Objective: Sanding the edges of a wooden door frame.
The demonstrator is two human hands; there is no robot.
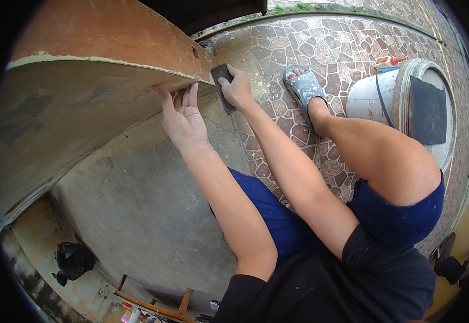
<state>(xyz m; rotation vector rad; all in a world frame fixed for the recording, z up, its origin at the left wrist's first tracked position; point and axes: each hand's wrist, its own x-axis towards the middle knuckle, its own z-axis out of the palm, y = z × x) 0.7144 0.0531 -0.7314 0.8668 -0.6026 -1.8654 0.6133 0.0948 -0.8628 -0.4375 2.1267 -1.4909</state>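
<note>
A large wooden panel (111, 35) with an orange-brown face stretches across the upper left, pale filler along its edge. My left hand (186, 121) is palm up with its fingers stretched out, the tips against the panel just under that edge. My right hand (237, 89) grips a dark rectangular sanding block (223, 81), thumb and fingers around it. The block lies against the panel's end corner, and its working face is hidden from view.
At the right a white bucket (366, 99) carries a dark sheet of sandpaper (428, 110) on its lid. Beside it is a red-tipped bottle (389, 61). My sandalled foot (305, 89) rests on stone-patterned paving (328, 51). A wooden frame (159, 309) stands lower left.
</note>
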